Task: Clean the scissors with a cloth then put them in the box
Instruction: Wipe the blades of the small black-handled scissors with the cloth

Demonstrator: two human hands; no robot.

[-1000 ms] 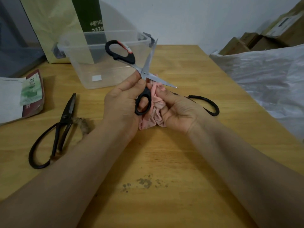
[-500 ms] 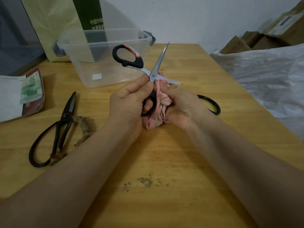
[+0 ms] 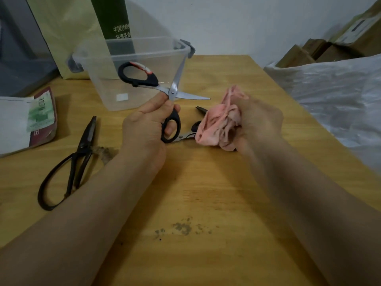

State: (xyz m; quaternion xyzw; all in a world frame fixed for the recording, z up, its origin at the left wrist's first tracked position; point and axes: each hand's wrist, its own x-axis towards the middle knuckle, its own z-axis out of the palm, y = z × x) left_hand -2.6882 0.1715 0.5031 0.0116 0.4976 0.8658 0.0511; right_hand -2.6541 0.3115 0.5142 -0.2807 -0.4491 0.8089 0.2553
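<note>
Before the box (image 3: 103, 79), left fingers (image 3: 154, 103) grip spread scissors (image 3: 172, 92), right fingers (image 3: 250, 112) bunch cloth (image 3: 216, 123), apart.

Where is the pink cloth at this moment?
In the head view the pink cloth is bunched in the right hand, right of centre, just right of and apart from the scissors held by the left hand.

On the wooden table (image 3: 206, 193), the clear plastic box (image 3: 132, 79) stands at the back left, with a tall paper bag (image 3: 68, 34) behind it. In front of the box the left hand (image 3: 144, 129) holds the black-handled steel scissors (image 3: 172, 93). To their right and apart from them, the right hand (image 3: 259, 122) grips the crumpled pink cloth (image 3: 218, 122). Dark iron shears (image 3: 76, 157) lie far left, and a second steel pair (image 3: 186, 136) lies between the hands.
</note>
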